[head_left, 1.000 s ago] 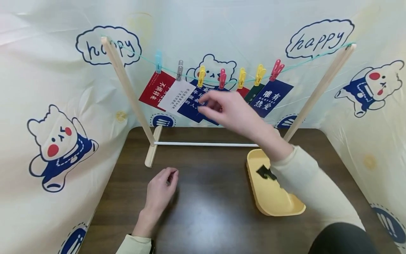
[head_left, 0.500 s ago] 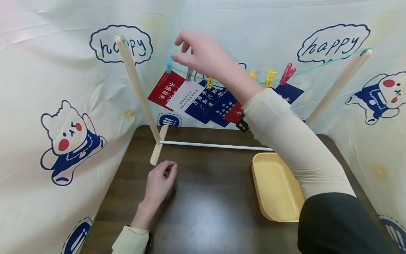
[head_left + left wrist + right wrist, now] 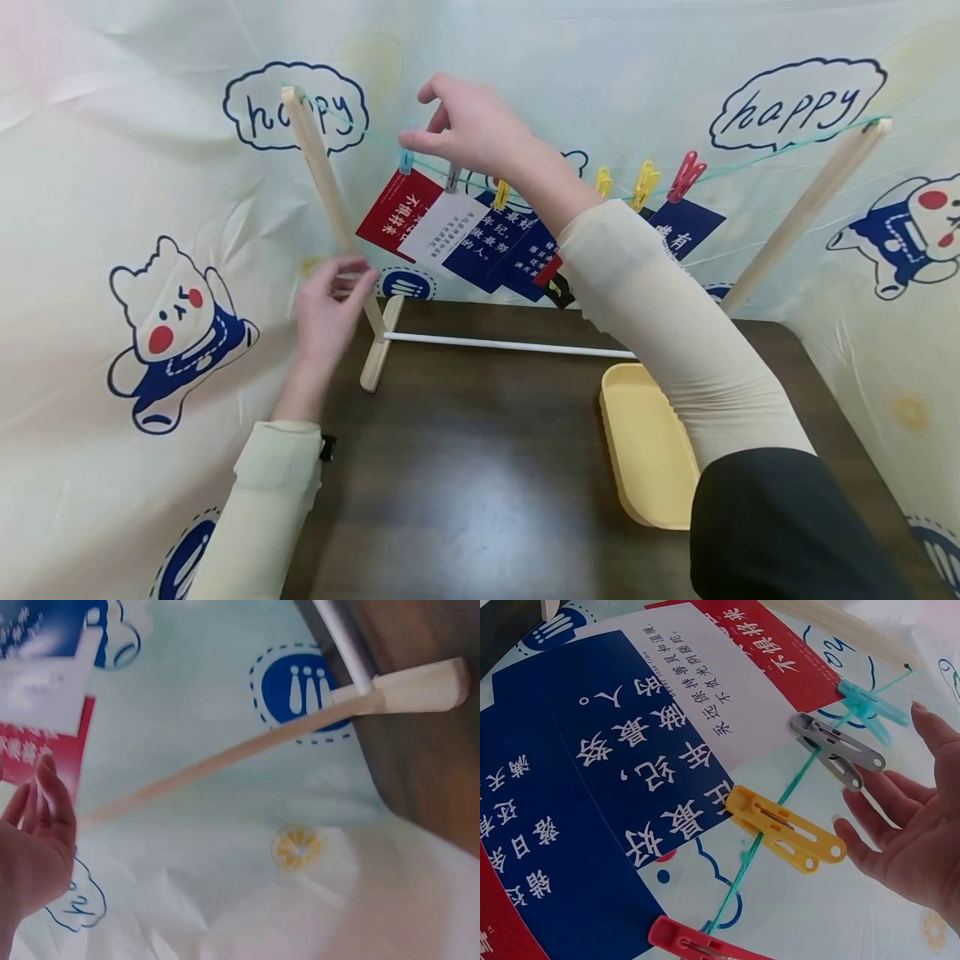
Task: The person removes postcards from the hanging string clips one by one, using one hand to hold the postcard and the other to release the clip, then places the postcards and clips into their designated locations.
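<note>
My right hand point(image 3: 483, 129) is raised at the left part of a green line point(image 3: 795, 778), its thumb beside the light blue clothespin point(image 3: 875, 705). The fingers spread loosely around the tails of that pin and the grey clothespin point(image 3: 838, 746), gripping nothing. The blue pin holds a red card point(image 3: 393, 208); the grey one holds a white card point(image 3: 697, 682). A yellow clothespin point(image 3: 776, 821) clips a navy card point(image 3: 630, 750). My left hand point(image 3: 326, 312) hovers in front of the left wooden post point(image 3: 318, 162), fingers loosely bent and holding nothing.
The right post point(image 3: 813, 208) carries the line's other end. More cards hang from yellow and pink clothespins point(image 3: 686, 177), partly behind my right arm. A white rod point(image 3: 510, 344) runs low between the posts. A yellow tray point(image 3: 645, 450) stands right on the brown table point(image 3: 480, 467).
My right hand has moved from in front of the middle cards up and left to the blue clothespin. My left hand has risen from low over the table toward the left post.
</note>
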Demonstrator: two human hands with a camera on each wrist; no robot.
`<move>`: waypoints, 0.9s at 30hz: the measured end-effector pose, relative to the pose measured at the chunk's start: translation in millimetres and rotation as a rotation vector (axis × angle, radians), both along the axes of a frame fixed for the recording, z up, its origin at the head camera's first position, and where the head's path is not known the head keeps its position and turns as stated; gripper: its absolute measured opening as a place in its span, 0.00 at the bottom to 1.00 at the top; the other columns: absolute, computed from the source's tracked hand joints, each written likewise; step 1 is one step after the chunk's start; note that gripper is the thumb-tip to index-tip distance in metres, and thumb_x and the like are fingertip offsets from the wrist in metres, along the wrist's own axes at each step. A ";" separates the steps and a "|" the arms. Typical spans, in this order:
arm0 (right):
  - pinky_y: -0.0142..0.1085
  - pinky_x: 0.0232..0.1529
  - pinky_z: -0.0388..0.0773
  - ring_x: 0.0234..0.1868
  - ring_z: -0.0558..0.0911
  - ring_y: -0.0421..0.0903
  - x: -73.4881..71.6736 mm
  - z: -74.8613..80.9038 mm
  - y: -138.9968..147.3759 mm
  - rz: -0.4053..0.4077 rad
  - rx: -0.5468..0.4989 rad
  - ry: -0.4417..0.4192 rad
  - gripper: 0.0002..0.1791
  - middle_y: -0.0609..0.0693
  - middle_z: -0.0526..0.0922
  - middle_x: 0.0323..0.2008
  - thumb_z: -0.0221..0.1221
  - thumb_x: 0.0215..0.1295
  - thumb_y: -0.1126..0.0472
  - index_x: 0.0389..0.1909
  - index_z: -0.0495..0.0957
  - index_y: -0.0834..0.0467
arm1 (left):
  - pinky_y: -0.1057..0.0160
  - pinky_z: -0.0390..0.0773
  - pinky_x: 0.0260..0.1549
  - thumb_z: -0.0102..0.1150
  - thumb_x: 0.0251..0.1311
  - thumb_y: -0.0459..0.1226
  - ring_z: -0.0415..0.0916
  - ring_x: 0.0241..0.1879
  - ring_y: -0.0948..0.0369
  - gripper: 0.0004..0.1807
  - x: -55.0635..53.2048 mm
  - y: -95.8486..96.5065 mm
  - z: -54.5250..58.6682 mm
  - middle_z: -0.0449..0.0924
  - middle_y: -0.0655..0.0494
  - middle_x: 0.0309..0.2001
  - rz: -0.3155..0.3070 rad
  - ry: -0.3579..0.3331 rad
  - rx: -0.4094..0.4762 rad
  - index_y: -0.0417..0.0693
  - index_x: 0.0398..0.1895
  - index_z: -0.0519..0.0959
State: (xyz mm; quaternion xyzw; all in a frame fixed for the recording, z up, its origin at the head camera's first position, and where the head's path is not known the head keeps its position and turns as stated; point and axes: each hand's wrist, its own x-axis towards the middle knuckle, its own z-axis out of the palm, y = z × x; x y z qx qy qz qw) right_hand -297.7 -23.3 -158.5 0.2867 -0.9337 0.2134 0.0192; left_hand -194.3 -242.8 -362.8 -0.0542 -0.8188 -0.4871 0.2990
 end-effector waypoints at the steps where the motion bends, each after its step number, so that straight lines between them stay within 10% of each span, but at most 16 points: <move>1: 0.29 0.58 0.77 0.59 0.81 0.41 -0.6 -0.2 -2.1 0.005 0.011 0.000 0.41 0.45 0.81 0.65 0.56 0.73 0.35 0.79 0.59 0.49 | 0.78 0.79 0.36 0.68 0.69 0.38 0.80 0.35 0.76 0.17 -5.4 -2.7 4.0 0.86 0.44 0.54 0.000 -0.008 0.027 0.40 0.57 0.83; 12: 0.29 0.58 0.78 0.58 0.82 0.43 -1.1 -4.1 -8.8 0.039 -0.026 -0.028 0.28 0.50 0.83 0.61 0.56 0.78 0.43 0.68 0.72 0.57 | 0.74 0.82 0.33 0.60 0.75 0.41 0.85 0.35 0.72 0.26 -34.9 -0.5 33.7 0.75 0.50 0.71 -0.095 -0.108 0.104 0.49 0.74 0.73; 27: 0.34 0.66 0.71 0.66 0.77 0.43 -4.4 -4.0 -0.5 0.087 -0.161 -0.147 0.32 0.50 0.80 0.66 0.59 0.76 0.42 0.72 0.71 0.55 | 0.73 0.82 0.35 0.62 0.73 0.39 0.83 0.38 0.58 0.18 -45.4 -0.5 32.3 0.83 0.47 0.52 -0.034 -0.123 0.199 0.39 0.61 0.80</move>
